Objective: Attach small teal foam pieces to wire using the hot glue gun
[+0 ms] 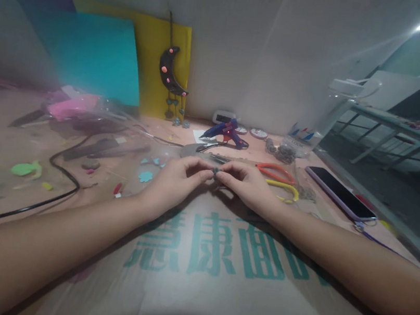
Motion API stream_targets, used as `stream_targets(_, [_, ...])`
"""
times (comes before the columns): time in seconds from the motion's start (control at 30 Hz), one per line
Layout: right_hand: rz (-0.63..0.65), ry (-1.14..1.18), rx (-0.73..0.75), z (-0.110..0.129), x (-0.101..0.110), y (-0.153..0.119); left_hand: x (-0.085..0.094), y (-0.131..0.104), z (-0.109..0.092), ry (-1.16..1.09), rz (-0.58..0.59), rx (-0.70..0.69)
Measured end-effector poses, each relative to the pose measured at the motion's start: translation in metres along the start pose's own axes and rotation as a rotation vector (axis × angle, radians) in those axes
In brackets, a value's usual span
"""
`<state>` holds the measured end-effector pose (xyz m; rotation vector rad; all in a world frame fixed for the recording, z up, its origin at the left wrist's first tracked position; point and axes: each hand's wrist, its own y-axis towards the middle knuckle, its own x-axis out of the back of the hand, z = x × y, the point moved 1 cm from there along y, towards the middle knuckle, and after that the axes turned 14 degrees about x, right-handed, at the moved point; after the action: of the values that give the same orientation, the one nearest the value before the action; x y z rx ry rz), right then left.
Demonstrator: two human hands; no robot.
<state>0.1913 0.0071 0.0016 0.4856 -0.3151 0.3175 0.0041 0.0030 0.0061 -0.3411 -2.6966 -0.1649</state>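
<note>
1. Small dark piece (214, 173): it sits near the middle of the frame, between the two hands, most of its outline hidden by fingertips.
2. The left hand (177, 178) pinches one side between thumb and forefinger; the right hand (244, 184) pinches the other side likewise, their tips nearly meeting.
3. Below them, the printed board (211, 305) gives a broad, flat stretch between the forearms, reaching the lower edge of the frame.
4. Beyond the fingers it's tighter: an orange-handled tool (276, 173), a yellow handle (287, 190) and the blue glue gun (220, 130) crowd upper centre.
5. At right, a phone (341, 194) lies near the table's (329, 207) edge; at left, a black cable (67, 173) curves past scraps.
</note>
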Motion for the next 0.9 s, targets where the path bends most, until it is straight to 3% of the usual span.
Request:
stream_targets(0.2, [-0.068, 0.027, -0.027, 0.002, 0.001, 0.000, -0.002, 0.002, 0.006, -0.112, 0.069, -0.004])
stream_targets(0.5, [-0.049, 0.113, -0.013, 0.003, 0.000, 0.001, -0.001, 0.006, 0.007, -0.074, 0.005, 0.068])
stream_targets(0.73, [-0.252, -0.025, 0.066, 0.008, 0.005, 0.003, 0.000, 0.010, 0.011, -0.116, 0.005, 0.124])
stream_targets(0.9, [-0.275, -0.080, 0.101, 0.008, 0.007, 0.004, -0.001, 0.013, 0.017, -0.180, 0.011, 0.111])
